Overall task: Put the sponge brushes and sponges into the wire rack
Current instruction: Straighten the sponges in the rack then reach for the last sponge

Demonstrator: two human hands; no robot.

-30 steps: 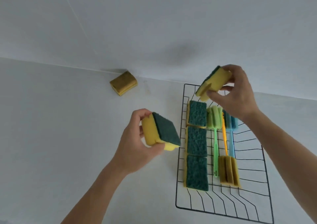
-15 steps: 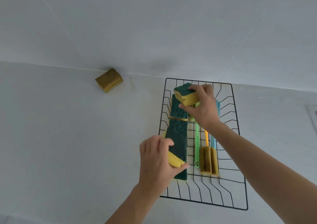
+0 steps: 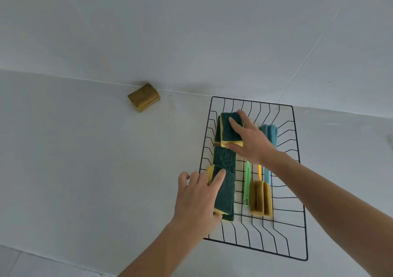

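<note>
Stray sponge: that brownish-yellow rectangular sponge sits alone on the pale desk, right at the wall, well apart from everything.
Your left hand: fingers spread, lying flat on the near green-topped yellow sponge, not clamped on it.
Rack: black wire rack with a row of green-topped sponges along its left side.
Your right hand: fingers wrapped over the far green-and-yellow sponge, pinching it on top of the row.
Brushes: green-handled brush, tan sponge brush, blue sponge brush lie side by side in the rack.
</note>
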